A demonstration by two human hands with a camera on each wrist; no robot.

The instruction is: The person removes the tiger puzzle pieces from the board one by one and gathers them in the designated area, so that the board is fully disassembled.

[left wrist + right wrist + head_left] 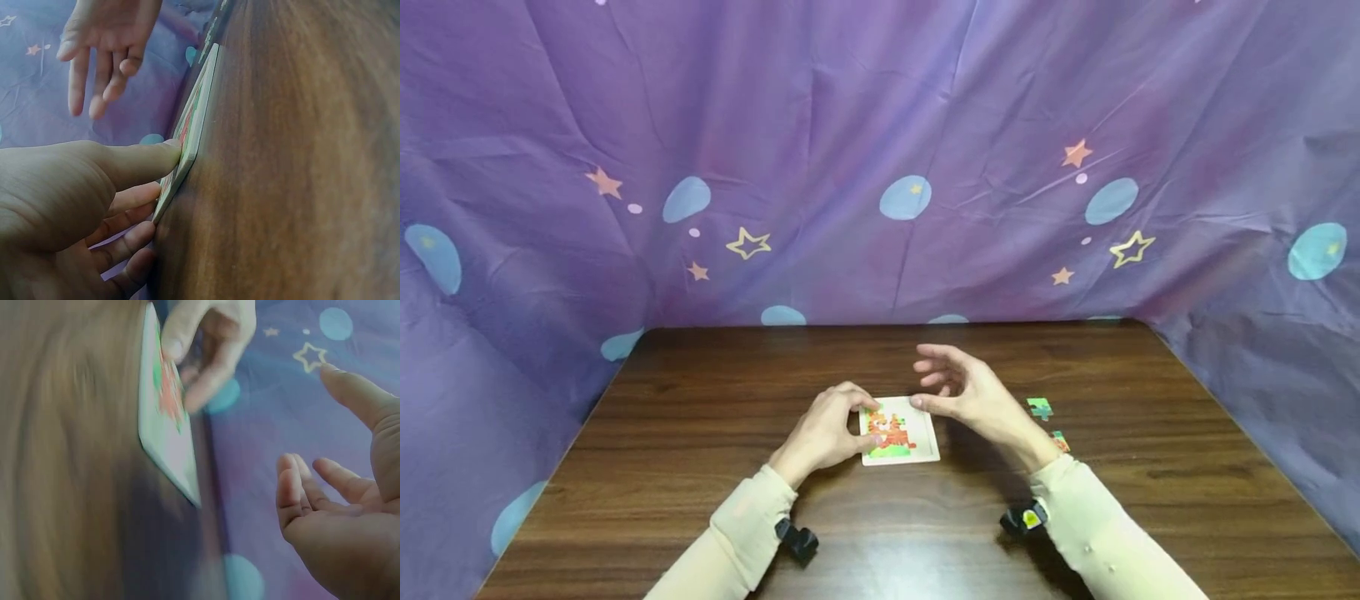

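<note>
A small square jigsaw puzzle board (927, 446) with a white frame lies on the table, partly filled with orange and green pieces forming an animal picture. My left hand (826, 429) holds the board at its left side, thumb (144, 164) on the picture and the other fingers by the edge. In the head view, my right hand (977, 396) hovers at the board's right side with spread, loosely bent fingers and nothing between them. Two loose puzzle pieces, one green and blue (1040, 407) and one with orange (1060, 442), lie right of the board, beside the right forearm.
The brown wooden table (700, 433) reaches back to a purple curtain (820, 167) with stars and blue ovals, which also hangs along both sides. Black camera mounts (796, 542) sit on both wrists, over pale sleeves.
</note>
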